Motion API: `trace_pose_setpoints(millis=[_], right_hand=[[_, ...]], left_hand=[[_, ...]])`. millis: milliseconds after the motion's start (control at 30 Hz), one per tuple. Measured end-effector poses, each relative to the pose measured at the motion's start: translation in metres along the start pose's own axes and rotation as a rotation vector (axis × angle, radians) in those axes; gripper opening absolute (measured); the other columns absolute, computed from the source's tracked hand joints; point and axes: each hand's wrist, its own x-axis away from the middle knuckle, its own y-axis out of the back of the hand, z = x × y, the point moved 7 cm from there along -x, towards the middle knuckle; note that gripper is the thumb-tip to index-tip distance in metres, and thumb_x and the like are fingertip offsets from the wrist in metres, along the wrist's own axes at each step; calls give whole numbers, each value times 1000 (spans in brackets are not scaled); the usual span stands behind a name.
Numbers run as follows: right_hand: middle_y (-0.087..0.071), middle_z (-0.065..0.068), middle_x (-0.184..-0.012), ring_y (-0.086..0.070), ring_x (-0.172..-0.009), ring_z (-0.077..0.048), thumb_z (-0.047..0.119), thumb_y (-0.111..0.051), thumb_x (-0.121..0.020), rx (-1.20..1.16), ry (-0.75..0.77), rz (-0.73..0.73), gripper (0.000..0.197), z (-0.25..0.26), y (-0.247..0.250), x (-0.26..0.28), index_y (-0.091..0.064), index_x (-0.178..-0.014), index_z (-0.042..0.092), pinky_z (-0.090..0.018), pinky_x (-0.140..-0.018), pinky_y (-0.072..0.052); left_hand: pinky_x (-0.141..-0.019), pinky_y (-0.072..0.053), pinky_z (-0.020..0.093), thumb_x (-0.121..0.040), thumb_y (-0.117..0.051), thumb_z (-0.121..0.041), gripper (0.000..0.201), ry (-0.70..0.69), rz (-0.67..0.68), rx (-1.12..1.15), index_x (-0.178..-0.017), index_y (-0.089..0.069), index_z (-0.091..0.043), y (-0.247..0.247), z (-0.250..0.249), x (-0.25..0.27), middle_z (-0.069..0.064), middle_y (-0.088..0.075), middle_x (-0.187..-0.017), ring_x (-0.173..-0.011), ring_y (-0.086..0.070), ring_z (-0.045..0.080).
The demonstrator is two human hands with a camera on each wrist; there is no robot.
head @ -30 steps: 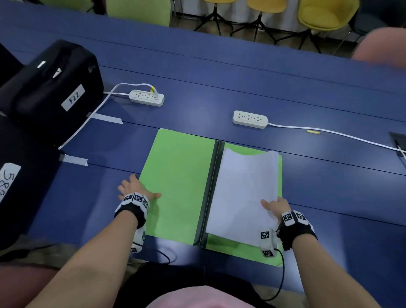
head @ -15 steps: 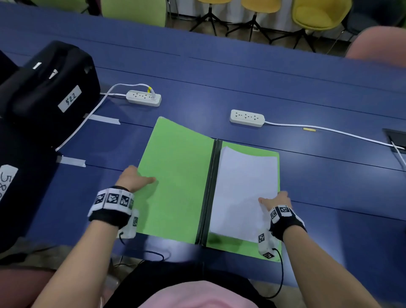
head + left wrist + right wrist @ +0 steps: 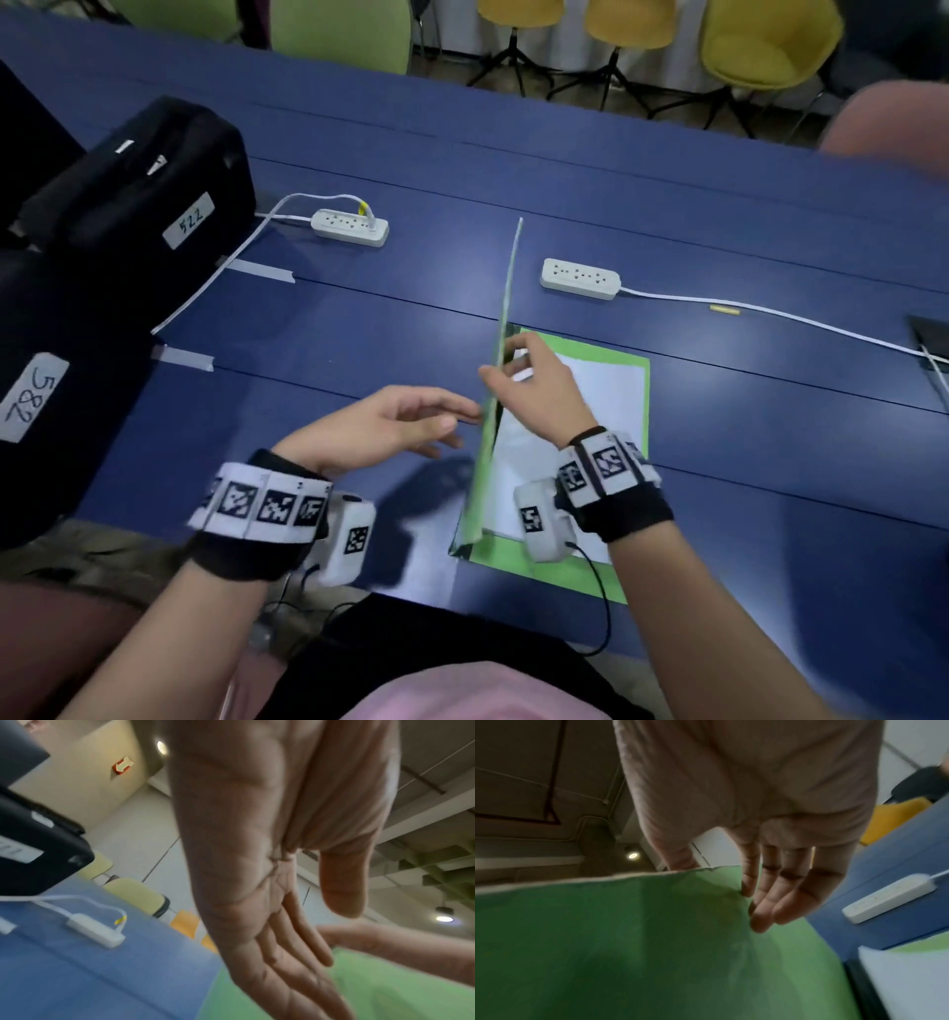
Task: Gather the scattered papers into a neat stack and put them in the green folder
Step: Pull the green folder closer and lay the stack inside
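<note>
- The folder (image 3: 580, 565) lies on the blue table (image 3: 719, 462) in front of the person, its back half flat, its cover (image 3: 495, 390) standing nearly upright on the spine, seen edge-on from the head view.
- The papers (image 3: 611, 395) lie as one stack on the flat back half, a green margin showing around their far and right edges.
- The right hand (image 3: 539, 390) is at the cover's top edge, above the papers: the thumb lies on the left face, the fingers (image 3: 762, 902) on the right face, close together and nearly straight, their tips touching the green surface. The cover sits between thumb and fingers.
- The left hand (image 3: 390, 426) hangs just left of the cover with the palm turned toward it, its fingers (image 3: 290, 959) straight and slightly spread and holding nothing; the fingertips are very near the cover, but whether they touch it cannot be told.
- Beyond the folder, a white power strip (image 3: 580, 278) lies on the table with its cord running right; a second strip (image 3: 350, 227) lies farther left.
- Black cases (image 3: 138, 205) with handwritten labels stand at the left edge of the table.
</note>
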Motion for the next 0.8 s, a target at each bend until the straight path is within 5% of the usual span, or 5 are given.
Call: trace_pose_setpoints(millis=[233,367,533,700,800], right_hand=[[-50,-3,-59,-47,-57,-19,10,-69,-81,117,-226,-65,31,-129,111,20,-55,-108,6,-30,-64,-42],[-59,-4,-65,-59,-75,-22,10,-71,-79,238,-435,-103,38,-204,131,32,-60,-115,2,-30,-76,-46],[-62,-16,-126,-56,-118,-32,8,-62,-83,324,-682,-131,44,-248,113,46,-58,-126,4,-35,-97,-46],[-64,-19,-104,-57,-80,-29,6,-56,-83,284,-775,-165,18,-241,85,40,-63,-97,-3,-30,-68,-44],[-61,-24,-98,-60,-85,-31,5,-55,-87,265,-823,-136,19,-225,71,31,-62,-101,-6,-31,-67,-43]], left_hand=[[-72,-47,22,-95,-54,-11,18,272,-303,65,-111,-61,-8,-6,94,-75,6,-68,-108,-97,-58,20],[-99,-47,38,-92,-58,-19,28,429,-286,-122,-118,-58,-8,-23,132,-100,10,-61,-114,-107,-55,22],[-106,-36,34,-90,-61,-24,64,476,-256,-162,-142,-34,2,-49,134,-118,13,-50,-138,-127,-49,27],[-103,-41,34,-89,-62,-22,50,473,-284,-125,-131,-50,2,-48,135,-125,13,-56,-132,-121,-54,29],[-106,-43,38,-90,-62,-24,53,479,-300,-85,-134,-49,1,-38,139,-122,13,-55,-134,-122,-54,30]])
